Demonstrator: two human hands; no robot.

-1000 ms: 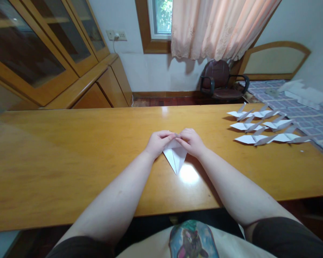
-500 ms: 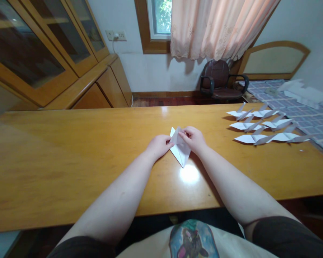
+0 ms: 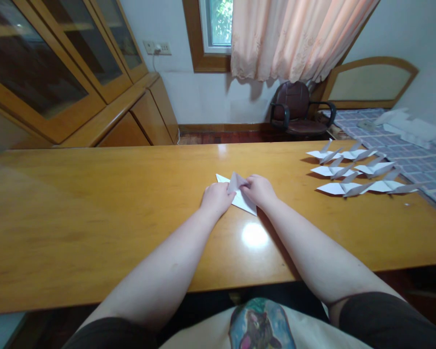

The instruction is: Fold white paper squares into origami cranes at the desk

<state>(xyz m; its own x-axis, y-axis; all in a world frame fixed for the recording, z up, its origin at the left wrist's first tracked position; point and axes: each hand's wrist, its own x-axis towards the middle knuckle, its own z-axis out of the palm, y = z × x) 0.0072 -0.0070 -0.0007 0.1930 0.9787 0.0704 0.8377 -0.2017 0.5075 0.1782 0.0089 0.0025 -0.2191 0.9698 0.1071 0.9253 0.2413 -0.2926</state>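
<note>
The folded paper [image 3: 244, 203] has turned, its far tip [image 3: 221, 178] now just beyond my left hand [image 3: 217, 198]; that hand and my right hand [image 3: 260, 192] pinch it between them.

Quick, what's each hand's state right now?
Left hand: closed on the folded white paper.
Right hand: closed on the same paper, near its raised flap.

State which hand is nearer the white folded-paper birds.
Right. The right hand is to the left of the birds, apart from them; the left hand is farther left, past the right hand.
</note>
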